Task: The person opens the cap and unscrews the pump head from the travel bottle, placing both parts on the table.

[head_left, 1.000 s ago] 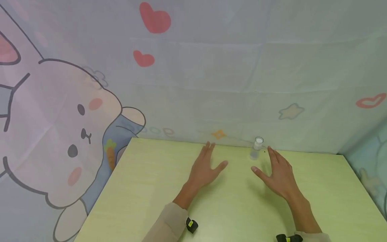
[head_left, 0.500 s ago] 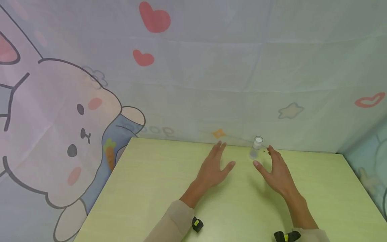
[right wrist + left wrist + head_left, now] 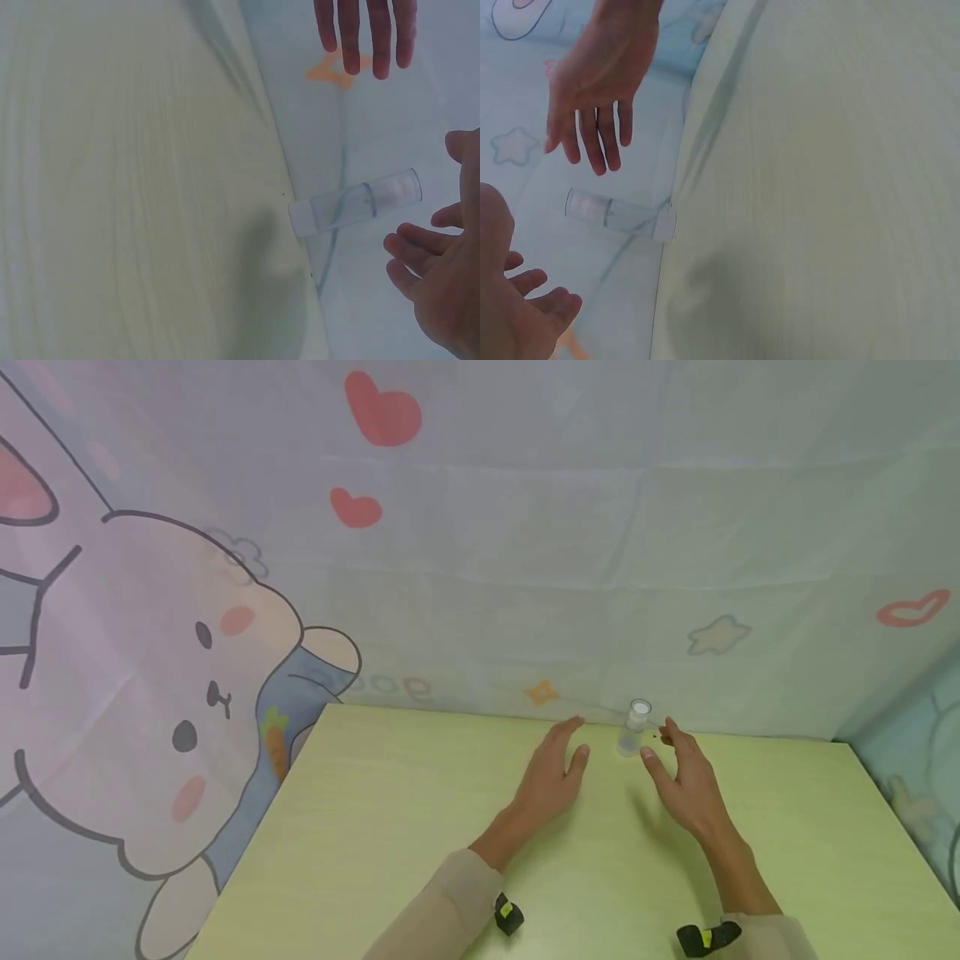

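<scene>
Stretches the left hand (image 3: 551,781) forward over a pale yellow-green table (image 3: 360,843), just right of centre in the lower half of the head view, with fingers loosely extended, slightly bent, and thumb apart; holds nothing in it. Reaches the right hand (image 3: 688,781) out farther to the right, with palm turned toward the other one, fingers relaxed and gently curved, thumb well clear of them; grips nothing there either. Stands between the two, near the table's back edge and right of centre: a small clear bottle (image 3: 634,728), upright, white at the top. Sits nearer to the right fingertips than to the left ones, apart from both. Appears left of centre in the left wrist view and right of centre in the right wrist view, with a gap to each hand. Wears beige sleeves (image 3: 450,902) and small black devices (image 3: 508,914) with yellow marks at the wrists, toward the bottom of the head view. Hangs behind the table: a pale cloth (image 3: 525,543), printed with a large sideways rabbit (image 3: 142,710) at the left, red hearts (image 3: 384,414) near the upper middle and an orange sparkle (image 3: 542,692) above the left fingertips.
</scene>
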Motion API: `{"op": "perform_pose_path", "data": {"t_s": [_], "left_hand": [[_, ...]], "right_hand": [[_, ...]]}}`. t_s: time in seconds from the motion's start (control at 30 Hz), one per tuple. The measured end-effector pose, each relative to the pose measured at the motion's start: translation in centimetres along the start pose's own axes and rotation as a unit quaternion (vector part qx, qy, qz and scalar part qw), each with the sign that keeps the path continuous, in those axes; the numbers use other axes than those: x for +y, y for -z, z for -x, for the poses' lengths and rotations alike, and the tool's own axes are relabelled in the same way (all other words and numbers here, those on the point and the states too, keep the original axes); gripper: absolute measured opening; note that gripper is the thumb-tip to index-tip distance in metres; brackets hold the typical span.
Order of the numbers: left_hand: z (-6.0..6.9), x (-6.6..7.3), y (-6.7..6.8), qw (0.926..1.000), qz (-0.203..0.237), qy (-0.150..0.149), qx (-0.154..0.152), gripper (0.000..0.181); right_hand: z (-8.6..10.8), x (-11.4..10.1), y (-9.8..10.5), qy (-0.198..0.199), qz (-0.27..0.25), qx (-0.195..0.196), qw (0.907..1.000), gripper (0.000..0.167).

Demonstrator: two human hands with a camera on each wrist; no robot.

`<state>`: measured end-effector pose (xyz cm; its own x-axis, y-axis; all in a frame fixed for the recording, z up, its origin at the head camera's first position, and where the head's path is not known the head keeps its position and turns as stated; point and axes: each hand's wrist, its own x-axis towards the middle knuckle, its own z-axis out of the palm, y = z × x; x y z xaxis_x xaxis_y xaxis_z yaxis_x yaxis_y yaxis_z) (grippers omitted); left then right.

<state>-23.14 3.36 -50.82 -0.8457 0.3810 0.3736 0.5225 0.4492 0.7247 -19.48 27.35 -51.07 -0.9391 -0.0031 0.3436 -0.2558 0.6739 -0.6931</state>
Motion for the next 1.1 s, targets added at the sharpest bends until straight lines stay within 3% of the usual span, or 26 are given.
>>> {"op": "perform_pose_path", "data": {"t_s": [0.1,0.2,0.37,0.67,1.1], "left_hand": [[-0.5,0.6,-0.6,0.9976,0.068,0.014,-0.005,0.048],[-0.8,0.9,-1.2,0.9936,0.102,0.042,-0.021,0.049],[-1.4,1.3,-1.9,0.9901,0.116,0.071,-0.035,0.052],[-2.3,1.5,-2.5,0.9887,0.122,0.082,-0.028,0.054],[-3.2,1.3,-4.4,0.9797,0.165,0.109,-0.034,0.059]], "right_hand": [[-0.1,0.4,-0.1,0.005,-0.01,0.006,0.9999,0.069],[-0.2,0.8,-0.3,0.008,-0.018,0.012,0.9997,0.064],[-0.7,1.4,-0.5,0.007,-0.04,0.02,0.999,0.059],[-1.2,1.9,-0.7,-0.01,-0.066,0.009,0.9978,0.059],[-1.6,1.5,-0.7,-0.053,-0.109,-0.008,0.9926,0.063]]}}
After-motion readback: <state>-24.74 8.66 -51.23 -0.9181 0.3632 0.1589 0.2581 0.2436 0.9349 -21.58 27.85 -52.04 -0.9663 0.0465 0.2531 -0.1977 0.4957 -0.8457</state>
